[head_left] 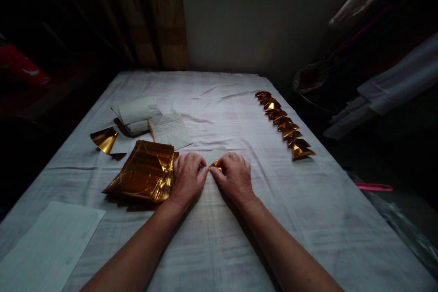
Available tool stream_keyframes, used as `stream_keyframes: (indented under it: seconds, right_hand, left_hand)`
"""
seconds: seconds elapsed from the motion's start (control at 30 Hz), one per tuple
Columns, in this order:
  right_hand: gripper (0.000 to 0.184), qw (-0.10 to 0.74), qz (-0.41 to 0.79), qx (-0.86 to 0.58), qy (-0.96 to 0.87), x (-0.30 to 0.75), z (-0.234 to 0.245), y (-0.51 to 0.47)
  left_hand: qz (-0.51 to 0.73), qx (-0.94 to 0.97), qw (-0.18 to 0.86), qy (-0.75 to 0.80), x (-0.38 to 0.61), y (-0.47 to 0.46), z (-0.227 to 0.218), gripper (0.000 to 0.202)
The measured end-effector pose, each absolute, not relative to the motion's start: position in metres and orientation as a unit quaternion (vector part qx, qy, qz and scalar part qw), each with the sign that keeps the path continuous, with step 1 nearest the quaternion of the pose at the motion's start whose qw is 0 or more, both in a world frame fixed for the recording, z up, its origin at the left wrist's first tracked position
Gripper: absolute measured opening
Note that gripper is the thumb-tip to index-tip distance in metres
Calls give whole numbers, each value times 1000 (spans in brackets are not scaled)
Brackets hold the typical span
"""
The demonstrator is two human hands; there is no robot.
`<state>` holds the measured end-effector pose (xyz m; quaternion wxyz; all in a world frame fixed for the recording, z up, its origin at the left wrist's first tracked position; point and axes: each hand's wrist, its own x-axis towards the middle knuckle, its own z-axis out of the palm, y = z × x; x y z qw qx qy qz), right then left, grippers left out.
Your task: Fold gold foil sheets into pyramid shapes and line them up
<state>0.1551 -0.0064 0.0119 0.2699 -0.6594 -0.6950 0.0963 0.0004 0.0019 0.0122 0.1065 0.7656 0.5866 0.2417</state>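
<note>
My left hand (187,177) and my right hand (234,175) rest side by side on the white cloth (239,219), fingers curled. Both pinch a small folded piece of gold foil paper (215,164) between their fingertips; most of the piece is hidden under the fingers. Just left of my left hand lies a stack of gold foil sheets (145,172). A row of several folded gold pieces (284,124) runs along the right side of the cloth, away from both hands.
A curled gold sheet (104,139) lies at the left. White paper (142,112) is piled behind the stack. A white sheet (48,248) lies at the near left corner. Clothes (383,91) hang at the right; a curtain (160,13) hangs behind.
</note>
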Motion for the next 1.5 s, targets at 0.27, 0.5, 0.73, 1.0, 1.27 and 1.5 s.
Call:
stream_keyframes:
  seconds: [0.27, 0.5, 0.73, 1.0, 1.27, 1.5]
  right_hand:
    - [7, 313, 167, -599, -718, 177, 5, -7]
    - [10, 332, 122, -604, -714, 174, 1, -9]
    - [11, 350, 113, -590, -719, 178, -1, -9]
    - [36, 357, 77, -613, -701, 198, -4, -3]
    - [43, 366, 138, -588, -708, 210, -3, -3]
    - [34, 362, 183, -578, -708, 214, 0, -4]
  left_hand:
    - [259, 769, 109, 574, -4, 3, 8, 8]
    - [290, 824, 61, 482, -1, -9, 13, 19]
    - [241, 858, 33, 452, 2, -13, 12, 23]
    - [193, 875, 30, 442, 2, -14, 14, 30]
    - [205, 869, 36, 450, 2, -14, 13, 25]
    - [231, 855, 39, 462, 0, -13, 15, 20]
